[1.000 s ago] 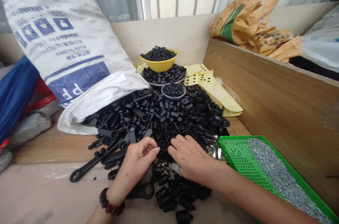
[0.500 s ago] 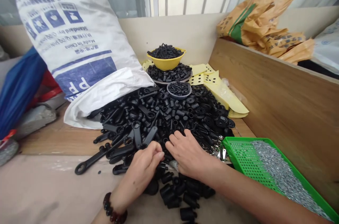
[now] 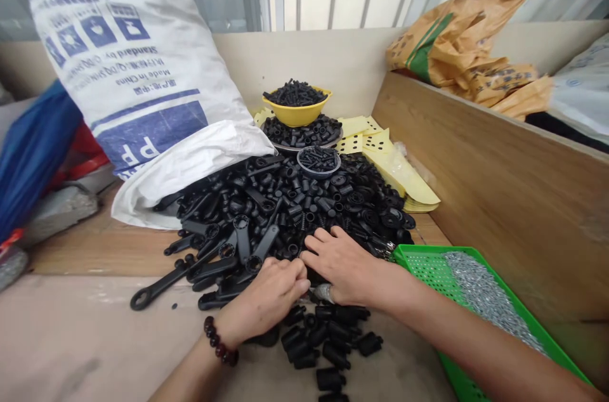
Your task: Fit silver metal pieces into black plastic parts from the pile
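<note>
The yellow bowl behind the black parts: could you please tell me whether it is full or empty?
Full: the yellow bowl is heaped with small black pieces that rise above its rim.

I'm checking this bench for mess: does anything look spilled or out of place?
The black parts lie in a loose heap at the mouth of the white sack, as if poured out, perhaps deliberately. A small dark speck lies alone on the table at near left, apart from the heap.
</note>
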Demonstrator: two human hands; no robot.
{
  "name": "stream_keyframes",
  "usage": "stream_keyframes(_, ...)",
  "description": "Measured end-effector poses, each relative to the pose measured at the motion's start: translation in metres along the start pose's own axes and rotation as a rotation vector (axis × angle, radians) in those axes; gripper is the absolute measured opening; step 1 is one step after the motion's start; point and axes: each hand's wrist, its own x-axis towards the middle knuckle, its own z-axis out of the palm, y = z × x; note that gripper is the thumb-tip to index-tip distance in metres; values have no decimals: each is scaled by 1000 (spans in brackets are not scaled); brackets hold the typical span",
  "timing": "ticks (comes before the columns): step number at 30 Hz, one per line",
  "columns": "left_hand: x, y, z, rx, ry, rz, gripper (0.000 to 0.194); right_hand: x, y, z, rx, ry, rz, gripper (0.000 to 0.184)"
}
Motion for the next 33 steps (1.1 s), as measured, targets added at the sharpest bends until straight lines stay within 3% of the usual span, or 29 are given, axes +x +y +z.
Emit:
stream_keyframes(7,1,0,0,-38,1,8,20,-5,5,-5,62,16,24,25)
stream_keyframes(14,6,6,-5,-458,180,-57,20,-29,7,-6,314,-7,8,29)
stream_keyframes(19,11,9,6,-609,234,-49,20,-33,3,6,340,135,53,13)
stream_keyframes(25,14,8,8,-374,142,3,5,-49,7,17,358,251,93,18)
stream_keyframes(30,16,5,7,-54,84,160,32,-62,12,21,417,256,166,20)
stream_keyframes(33,21,6,9,78,24,207,34,-68,10,20,498,237,176,23)
